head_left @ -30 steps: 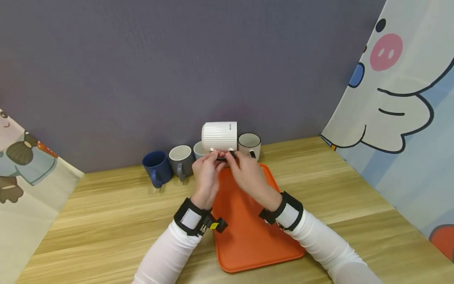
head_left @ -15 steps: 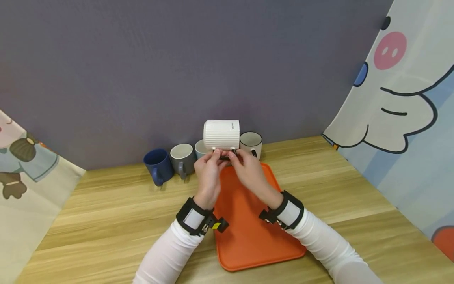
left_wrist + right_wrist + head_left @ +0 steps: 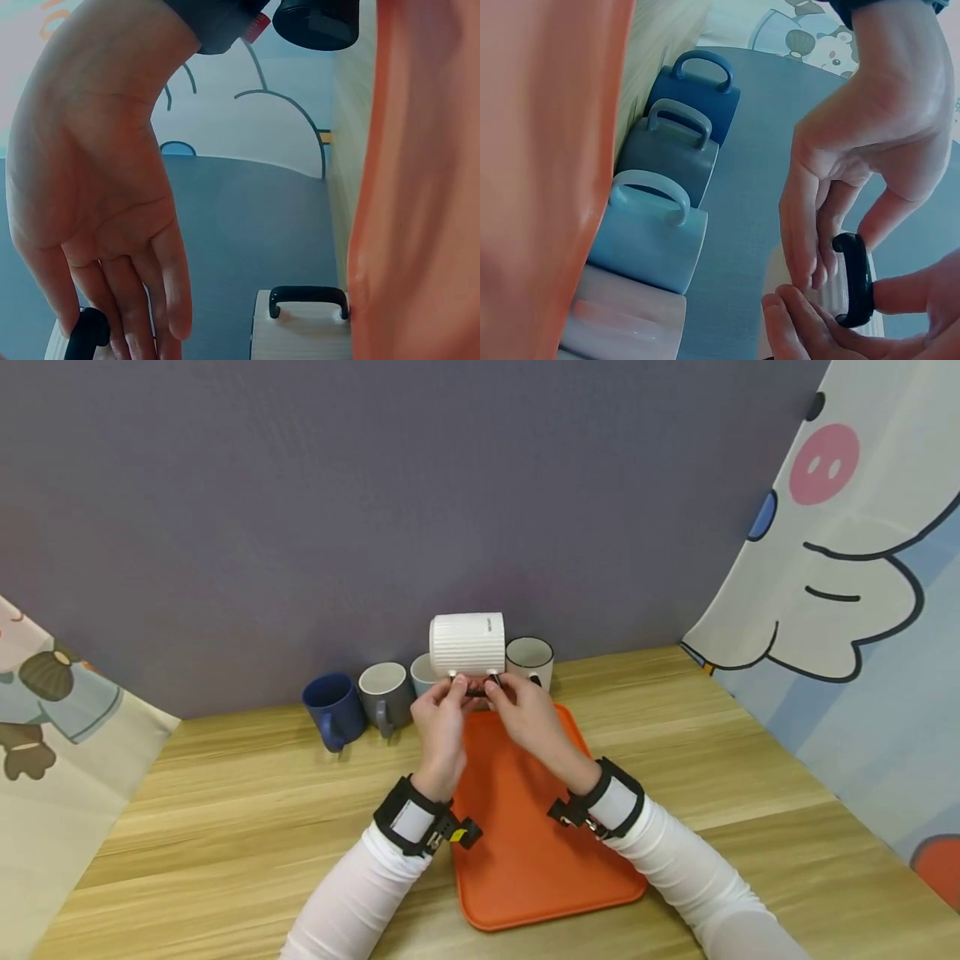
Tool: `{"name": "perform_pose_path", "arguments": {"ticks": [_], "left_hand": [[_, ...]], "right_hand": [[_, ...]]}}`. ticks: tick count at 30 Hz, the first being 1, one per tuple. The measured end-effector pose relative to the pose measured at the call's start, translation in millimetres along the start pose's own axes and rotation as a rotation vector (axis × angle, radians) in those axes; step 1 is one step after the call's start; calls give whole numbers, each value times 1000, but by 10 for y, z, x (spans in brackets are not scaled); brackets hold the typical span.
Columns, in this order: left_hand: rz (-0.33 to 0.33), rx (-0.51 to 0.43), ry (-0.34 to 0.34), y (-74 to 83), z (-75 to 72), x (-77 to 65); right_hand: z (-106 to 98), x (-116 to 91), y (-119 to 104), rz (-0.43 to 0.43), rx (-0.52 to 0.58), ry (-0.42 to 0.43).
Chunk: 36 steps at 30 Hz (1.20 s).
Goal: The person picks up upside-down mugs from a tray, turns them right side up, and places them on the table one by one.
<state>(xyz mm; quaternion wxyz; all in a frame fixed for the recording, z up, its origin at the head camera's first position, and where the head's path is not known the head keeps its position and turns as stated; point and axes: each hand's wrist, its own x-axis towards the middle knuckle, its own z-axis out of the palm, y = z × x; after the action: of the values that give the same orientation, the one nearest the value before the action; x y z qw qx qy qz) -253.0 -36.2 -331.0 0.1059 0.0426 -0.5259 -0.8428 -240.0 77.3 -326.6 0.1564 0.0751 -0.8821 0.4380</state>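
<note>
A white ribbed mug (image 3: pixel 467 645) with a black handle (image 3: pixel 857 281) is held up on its side, handle facing the person. The left hand (image 3: pixel 441 731) pinches the handle near the mug's base, its thumb on the near side. At the handle's other end, the right hand (image 3: pixel 528 720) grips with thumb and fingers. In the right wrist view, fingers of both hands lie behind the handle, between it and the mug. Part of the handle is hidden by the fingers in the head view.
An orange tray (image 3: pixel 547 860) lies on the wooden table (image 3: pixel 247 835) below the hands. Along the grey back wall stand a dark blue mug (image 3: pixel 333 706), a grey mug (image 3: pixel 385 697), a light blue mug (image 3: pixel 422 672) and a white black-rimmed mug (image 3: pixel 534 660).
</note>
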Motion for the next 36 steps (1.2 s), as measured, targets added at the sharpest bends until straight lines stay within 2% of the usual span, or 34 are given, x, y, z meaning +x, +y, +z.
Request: {"name": "perform_pose_path", "arguments": {"ticks": [4, 7, 13, 19, 27, 30, 36], "left_hand": [[1, 25, -2, -13, -3, 6], [7, 32, -16, -23, -3, 0], [-10, 45, -17, -37, -7, -20], [-33, 55, 2, -42, -2, -24], [-26, 25, -41, -41, 33, -57], [-30, 5, -58, -49, 38, -70], [-35, 1, -72, -51, 45, -79]], "right_hand": [[-4, 9, 4, 9, -2, -3], [-7, 15, -2, 21, 53, -9], [7, 26, -37, 91, 324, -35], [55, 29, -58, 145, 591, -14], [87, 10, -61, 173, 925, -6], [105, -9, -60, 165, 1024, -1], [128, -29, -69, 163, 1120, 26]]}}
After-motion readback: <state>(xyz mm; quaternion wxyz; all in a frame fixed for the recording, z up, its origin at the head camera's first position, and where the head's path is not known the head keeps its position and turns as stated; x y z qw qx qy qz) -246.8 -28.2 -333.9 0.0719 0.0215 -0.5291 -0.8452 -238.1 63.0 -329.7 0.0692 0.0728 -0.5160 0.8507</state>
